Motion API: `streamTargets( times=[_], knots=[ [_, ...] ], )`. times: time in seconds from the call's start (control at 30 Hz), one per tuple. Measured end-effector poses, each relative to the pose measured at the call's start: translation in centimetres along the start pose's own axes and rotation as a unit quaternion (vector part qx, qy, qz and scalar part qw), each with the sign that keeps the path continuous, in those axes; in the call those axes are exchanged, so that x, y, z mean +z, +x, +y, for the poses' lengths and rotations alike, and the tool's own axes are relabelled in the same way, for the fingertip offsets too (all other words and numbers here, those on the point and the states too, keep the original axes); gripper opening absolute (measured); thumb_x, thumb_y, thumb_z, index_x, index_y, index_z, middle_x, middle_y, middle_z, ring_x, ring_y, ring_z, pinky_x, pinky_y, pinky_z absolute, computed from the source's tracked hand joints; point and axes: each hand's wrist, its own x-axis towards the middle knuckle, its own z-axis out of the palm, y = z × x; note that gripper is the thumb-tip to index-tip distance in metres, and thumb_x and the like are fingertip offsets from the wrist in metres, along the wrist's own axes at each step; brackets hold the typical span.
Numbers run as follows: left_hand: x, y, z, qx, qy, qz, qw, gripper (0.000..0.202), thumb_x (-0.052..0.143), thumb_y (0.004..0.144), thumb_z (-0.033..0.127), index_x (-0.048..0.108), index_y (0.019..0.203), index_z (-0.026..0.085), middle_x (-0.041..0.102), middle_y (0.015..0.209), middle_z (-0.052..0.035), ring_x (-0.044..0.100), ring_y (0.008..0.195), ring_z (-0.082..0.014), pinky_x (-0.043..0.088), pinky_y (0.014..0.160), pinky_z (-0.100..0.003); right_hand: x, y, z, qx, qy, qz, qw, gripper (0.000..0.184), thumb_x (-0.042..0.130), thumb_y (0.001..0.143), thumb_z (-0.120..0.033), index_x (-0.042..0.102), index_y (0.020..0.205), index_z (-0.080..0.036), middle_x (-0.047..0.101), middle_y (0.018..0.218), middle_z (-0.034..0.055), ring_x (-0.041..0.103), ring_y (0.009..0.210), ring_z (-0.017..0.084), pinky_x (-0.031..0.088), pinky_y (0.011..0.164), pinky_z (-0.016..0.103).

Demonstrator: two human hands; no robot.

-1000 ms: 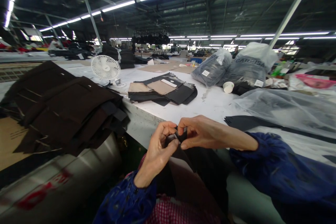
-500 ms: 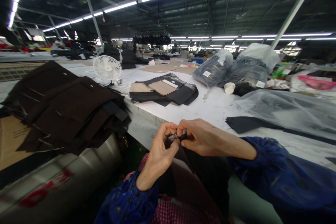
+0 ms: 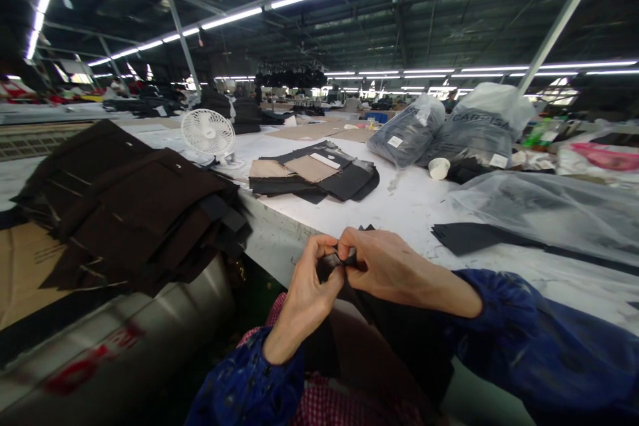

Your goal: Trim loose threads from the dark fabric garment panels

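Observation:
Both hands meet at the front edge of the white table (image 3: 399,210). My left hand (image 3: 315,289) pinches a piece of dark fabric (image 3: 327,267) between thumb and forefinger. From the right, my right hand (image 3: 389,265) grips the same fabric, its fingertips almost touching those of the left. More of the dark cloth hangs down below the hands over the lap. Its small pointed corners stick up just behind the right hand. What lies inside the pinch is too small to make out.
A heap of dark brown cut pieces (image 3: 144,206) lies at left over a metal drum (image 3: 150,339). Ahead on the table are a stack of black and tan pieces (image 3: 344,180), a white fan (image 3: 208,133), filled plastic bags (image 3: 474,130), a paper cup (image 3: 438,168) and clear plastic sheeting (image 3: 549,203).
My hands stay pinched on the fabric, with the right wrist slightly lower. Dark cloth corners now show behind the right hand. The whole view has shifted a little.

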Motion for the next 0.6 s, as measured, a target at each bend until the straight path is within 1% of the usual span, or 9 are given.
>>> streamTargets(
  times=[0.2, 0.3, 0.4, 0.5, 0.6],
  knots=[
    [0.4, 0.2, -1.0, -0.014, 0.011, 0.012, 1.0, 0.031, 0.044, 0.07, 0.003, 0.047, 0.095, 0.021, 0.059, 0.089, 0.0012, 0.058, 0.086, -0.0142, 0.043, 0.077, -0.027, 1.2, -0.1, 0.3, -0.023, -0.041, 0.025, 0.999, 0.023, 0.054, 0.069, -0.009, 0.054, 0.091, -0.018, 0.053, 0.063, -0.0022, 0.04, 0.053, 0.011, 0.024, 0.053, 0.024],
    [0.3, 0.1, -1.0, -0.005, 0.006, 0.009, 1.0, 0.035, 0.041, 0.067, 0.0, 0.047, 0.094, 0.021, 0.061, 0.093, 0.0002, 0.058, 0.09, -0.0148, 0.042, 0.08, -0.027, 1.0, -0.1, 0.5, -0.027, -0.032, 0.022, 0.999, 0.026, 0.053, 0.069, -0.009, 0.052, 0.094, -0.017, 0.052, 0.063, -0.0024, 0.04, 0.054, 0.012, 0.024, 0.054, 0.024],
    [0.0, 0.0, -0.3, -0.001, -0.014, -0.011, 1.0, 0.038, 0.041, 0.066, 0.0, 0.048, 0.097, 0.02, 0.06, 0.098, -0.002, 0.056, 0.096, -0.0159, 0.04, 0.085, -0.029, 0.5, -0.1, 0.6, -0.019, 0.008, -0.001, 1.0, 0.026, 0.053, 0.07, -0.009, 0.051, 0.094, -0.017, 0.048, 0.058, -0.0054, 0.037, 0.051, 0.011, 0.024, 0.054, 0.023],
    [-0.3, -0.3, 0.3, -0.007, -0.031, -0.046, 0.998, 0.033, 0.043, 0.071, 0.003, 0.049, 0.1, 0.019, 0.059, 0.102, -0.0035, 0.055, 0.097, -0.017, 0.04, 0.086, -0.029, 0.0, -0.3, 0.6, -0.016, 0.036, -0.016, 0.999, 0.023, 0.055, 0.071, -0.01, 0.049, 0.092, -0.018, 0.045, 0.055, -0.007, 0.036, 0.05, 0.01, 0.024, 0.054, 0.023],
    [-0.5, -0.4, 0.4, -0.015, -0.034, -0.05, 0.998, 0.028, 0.047, 0.078, 0.009, 0.048, 0.103, 0.02, 0.058, 0.096, -0.0022, 0.054, 0.095, -0.0182, 0.039, 0.082, -0.029, -0.3, -0.4, 0.5, -0.014, 0.048, -0.016, 0.999, 0.023, 0.054, 0.071, -0.009, 0.048, 0.091, -0.018, 0.044, 0.054, -0.0075, 0.036, 0.049, 0.01, 0.024, 0.053, 0.023]
  ],
)
